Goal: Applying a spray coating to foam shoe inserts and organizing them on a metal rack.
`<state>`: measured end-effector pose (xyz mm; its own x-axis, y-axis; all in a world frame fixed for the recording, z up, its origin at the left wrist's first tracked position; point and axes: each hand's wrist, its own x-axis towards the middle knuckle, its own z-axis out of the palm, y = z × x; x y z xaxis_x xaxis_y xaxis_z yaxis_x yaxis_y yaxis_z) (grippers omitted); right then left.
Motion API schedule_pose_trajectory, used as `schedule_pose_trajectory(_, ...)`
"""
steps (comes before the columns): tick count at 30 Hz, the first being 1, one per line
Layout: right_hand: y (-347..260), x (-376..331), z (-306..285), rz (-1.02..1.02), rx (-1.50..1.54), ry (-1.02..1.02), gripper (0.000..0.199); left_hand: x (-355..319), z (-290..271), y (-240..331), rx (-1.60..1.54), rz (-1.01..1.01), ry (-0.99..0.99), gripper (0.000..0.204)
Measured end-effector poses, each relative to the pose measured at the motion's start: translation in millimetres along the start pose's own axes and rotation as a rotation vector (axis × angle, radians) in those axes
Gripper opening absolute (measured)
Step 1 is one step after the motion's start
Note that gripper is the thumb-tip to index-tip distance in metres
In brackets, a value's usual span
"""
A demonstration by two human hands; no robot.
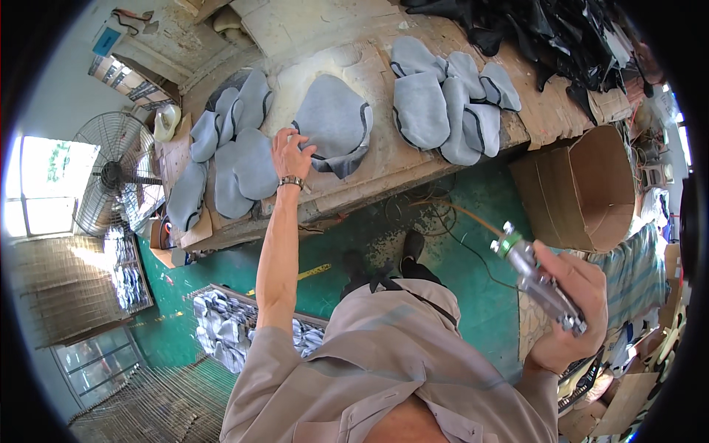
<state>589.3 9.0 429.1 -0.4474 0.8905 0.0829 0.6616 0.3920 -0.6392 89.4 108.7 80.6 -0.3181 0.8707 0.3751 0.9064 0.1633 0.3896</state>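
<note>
A grey shoe upper (332, 114) with black edging lies in the middle of the workbench. My left hand (290, 156) is at its near-left edge, fingers bent and closed on the rim. Raised over the floor at the right, my right hand (576, 295) is wrapped round a metal spray gun (526, 266) with a green ring; a tan hose runs from near it toward the bench. More grey uppers (255, 164) overlap in a group left of my left hand. Another overlapping group of uppers (421, 111) sits to the right of the middle one.
The cardboard-covered workbench (354, 196) spans the top. Black pieces (543, 37) are heaped at its far right. A large open carton (583, 188) stands at the right, a wire-guarded fan (114, 173) at the left. Below, a rack (221, 325) holds several uppers; cables (484, 258) cross the green floor.
</note>
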Motion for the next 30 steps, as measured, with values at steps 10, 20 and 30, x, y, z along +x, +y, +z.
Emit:
schedule_pose_trajectory(10,38.9,23.8,35.9,0.002,0.134,-0.125,0.066,-4.2,-60.3,38.1,-0.021,0.096,0.159,0.019)
schedule_pose_trajectory(20,-0.8,71.9,197.1,-0.047,0.325,-0.347,0.06,-71.0,-240.6,-17.4,-0.115,-0.13,0.05,0.023)
schedule_pose_trajectory(30,-138.0,195.5,277.6,-0.032,0.294,-0.224,0.057,-164.6,-345.8,-153.7,-0.091,-0.487,-0.122,0.024)
